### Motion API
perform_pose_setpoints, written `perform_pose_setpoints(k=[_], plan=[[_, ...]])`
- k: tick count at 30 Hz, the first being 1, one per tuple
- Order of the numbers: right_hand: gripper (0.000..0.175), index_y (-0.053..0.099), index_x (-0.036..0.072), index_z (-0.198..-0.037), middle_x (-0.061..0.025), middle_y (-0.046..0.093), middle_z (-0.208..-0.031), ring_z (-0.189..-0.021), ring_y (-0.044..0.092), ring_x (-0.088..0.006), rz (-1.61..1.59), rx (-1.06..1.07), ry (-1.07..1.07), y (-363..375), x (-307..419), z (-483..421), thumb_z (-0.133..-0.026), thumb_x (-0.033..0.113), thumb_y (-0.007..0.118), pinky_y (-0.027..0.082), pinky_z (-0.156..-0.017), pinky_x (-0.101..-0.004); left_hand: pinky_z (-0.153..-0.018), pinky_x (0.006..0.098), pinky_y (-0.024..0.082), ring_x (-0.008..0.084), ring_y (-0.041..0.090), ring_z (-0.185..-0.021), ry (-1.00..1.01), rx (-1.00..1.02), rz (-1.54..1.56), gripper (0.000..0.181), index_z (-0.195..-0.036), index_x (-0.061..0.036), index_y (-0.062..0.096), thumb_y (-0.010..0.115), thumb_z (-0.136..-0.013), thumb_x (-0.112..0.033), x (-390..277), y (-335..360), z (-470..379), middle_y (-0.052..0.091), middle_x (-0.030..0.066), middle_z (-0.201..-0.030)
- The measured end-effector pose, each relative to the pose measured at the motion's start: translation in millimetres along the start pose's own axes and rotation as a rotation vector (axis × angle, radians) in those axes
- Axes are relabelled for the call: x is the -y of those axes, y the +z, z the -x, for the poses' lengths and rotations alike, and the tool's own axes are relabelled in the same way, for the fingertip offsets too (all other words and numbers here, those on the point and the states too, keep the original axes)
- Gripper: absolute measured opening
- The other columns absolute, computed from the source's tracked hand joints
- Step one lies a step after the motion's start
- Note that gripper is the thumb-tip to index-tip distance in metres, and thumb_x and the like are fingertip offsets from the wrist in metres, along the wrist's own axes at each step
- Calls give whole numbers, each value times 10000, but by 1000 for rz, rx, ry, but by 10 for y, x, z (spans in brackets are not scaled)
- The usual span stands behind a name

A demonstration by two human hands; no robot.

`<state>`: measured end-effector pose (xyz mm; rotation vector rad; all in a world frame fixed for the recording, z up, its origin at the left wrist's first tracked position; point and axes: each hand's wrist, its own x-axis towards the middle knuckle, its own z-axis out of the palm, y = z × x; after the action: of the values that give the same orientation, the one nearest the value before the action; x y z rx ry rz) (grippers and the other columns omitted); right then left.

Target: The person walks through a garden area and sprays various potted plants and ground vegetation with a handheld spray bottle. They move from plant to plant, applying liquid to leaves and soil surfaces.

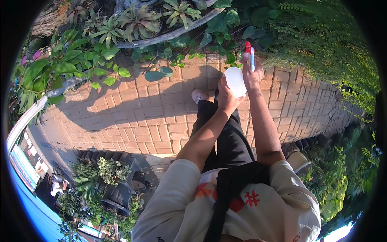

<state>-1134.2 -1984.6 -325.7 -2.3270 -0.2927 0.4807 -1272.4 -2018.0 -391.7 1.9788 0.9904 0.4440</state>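
Note:
Out in front of me, my left hand is wrapped around the near side of a white, rounded container. Close beside it, my right hand grips a red and light-blue handheld piece, which looks like a trigger sprayer head. Its red tip points away from me. Whether this piece and the white container are joined cannot be told, as my fingers cover the space between them. Both hands are above the brick paving, near the leafy plants.
Brick paving runs across the view. Ahead is a curved planter rim with bromeliads behind it. Dense shrubs overhang the paving at right. Potted plants and a dark pot stand at lower left. A shoe shows below.

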Motion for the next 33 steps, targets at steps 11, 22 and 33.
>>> perform_pose_setpoints(k=[11, 22, 33], plan=[[577, 686, 39, -864, -72, 624, -684, -642, 573, -156, -197, -180, -208, 85, -415, -610, -942, 573, 481, 449, -620, -331, -951, 483, 482, 448, 436, -1206, -31, 134, -34, 1228, -1468, -79, 58, 874, -566, -248, 87, 419, -428, 343, 251, -1341], [441, 678, 45, -859, -27, 601, -657, -575, 533, -101, -228, -105, 208, -297, -1368, -531, -938, 466, 571, 422, -539, -267, -1050, 459, 419, 447, 391, -1245, -121, 418, -56, 1204, -1458, -40, 66, 856, -589, -306, 83, 1068, -10, 293, 240, -1376], [421, 651, 43, -923, 19, 561, -632, -516, 474, -66, -348, -264, -29, -794, -1297, -652, -949, 450, 546, 353, -463, -259, -989, 488, 469, 477, 417, -1235, 3, 340, 62, 1237, -1458, -70, 57, 883, -554, -247, -308, 1440, -123, 313, 296, -1372]])
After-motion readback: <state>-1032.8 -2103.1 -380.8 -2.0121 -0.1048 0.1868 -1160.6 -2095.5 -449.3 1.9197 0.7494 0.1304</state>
